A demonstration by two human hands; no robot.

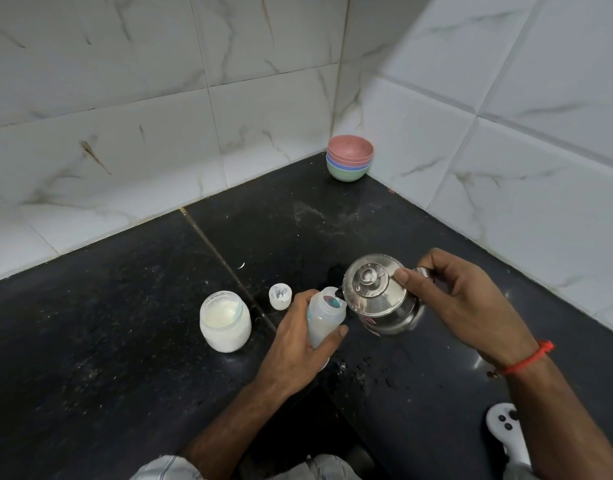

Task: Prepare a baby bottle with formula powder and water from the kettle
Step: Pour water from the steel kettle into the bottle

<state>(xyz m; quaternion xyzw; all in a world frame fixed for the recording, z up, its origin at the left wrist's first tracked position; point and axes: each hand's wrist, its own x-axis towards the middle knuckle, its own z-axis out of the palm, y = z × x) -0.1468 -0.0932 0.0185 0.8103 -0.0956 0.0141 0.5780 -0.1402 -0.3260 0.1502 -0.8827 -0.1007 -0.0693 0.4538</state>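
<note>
My left hand [300, 336] grips an open translucent baby bottle [325, 317], tilted with its mouth toward the right. My right hand [461, 299] holds a small steel kettle [379, 296] by its handle, thumb resting near the lid. The kettle leans left, its spout at the bottle's mouth. An open glass jar of white formula powder [225, 320] stands on the black counter [125, 341] left of the bottle. The bottle's small cap [280, 296] sits between jar and bottle.
A stack of coloured bowls [349, 161] sits in the far corner where the two tiled walls meet. Water drops and powder specks dot the counter. A white object with black dots [504, 424] lies at the lower right.
</note>
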